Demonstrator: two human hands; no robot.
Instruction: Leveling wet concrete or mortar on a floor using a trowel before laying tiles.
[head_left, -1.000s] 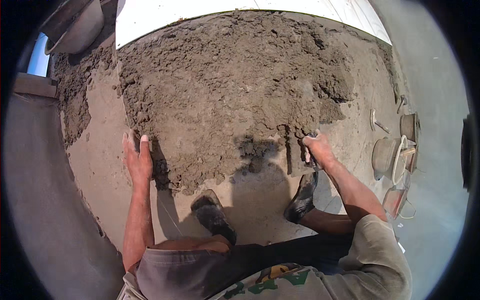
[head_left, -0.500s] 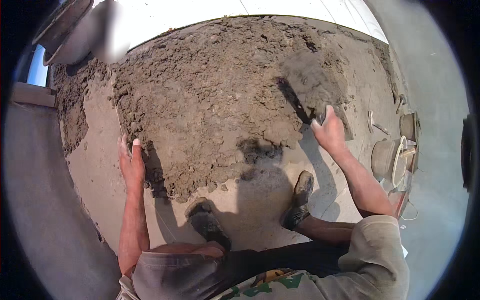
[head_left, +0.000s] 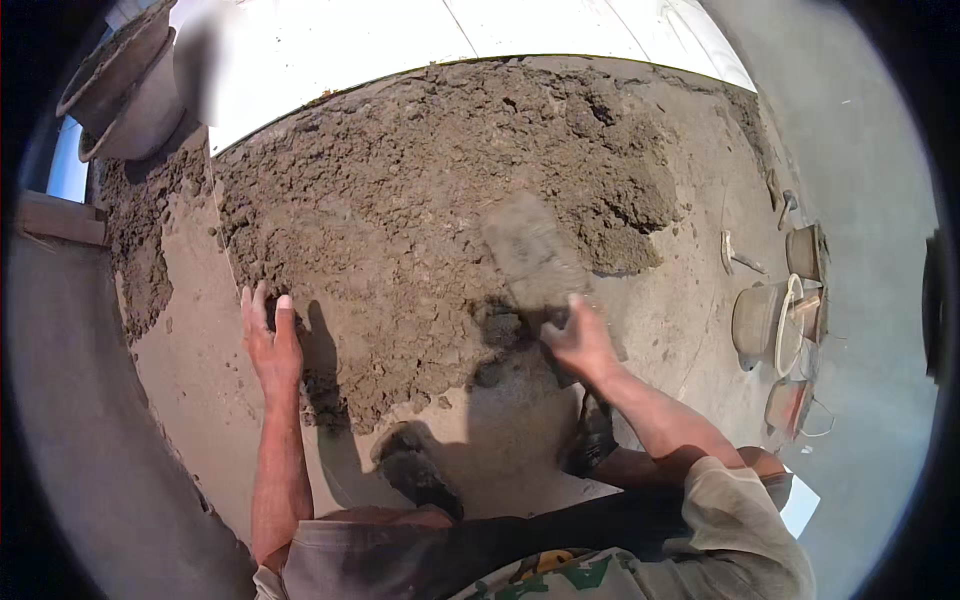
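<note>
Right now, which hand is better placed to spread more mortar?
The right hand, most likely: it grips the rectangular trowel, which extends over the mortar. The left hand shows no tool and is by the mortar's left edge.

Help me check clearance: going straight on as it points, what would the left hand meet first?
Probably the mortar just ahead of the left hand, though the hand's height above it is unclear.
</note>
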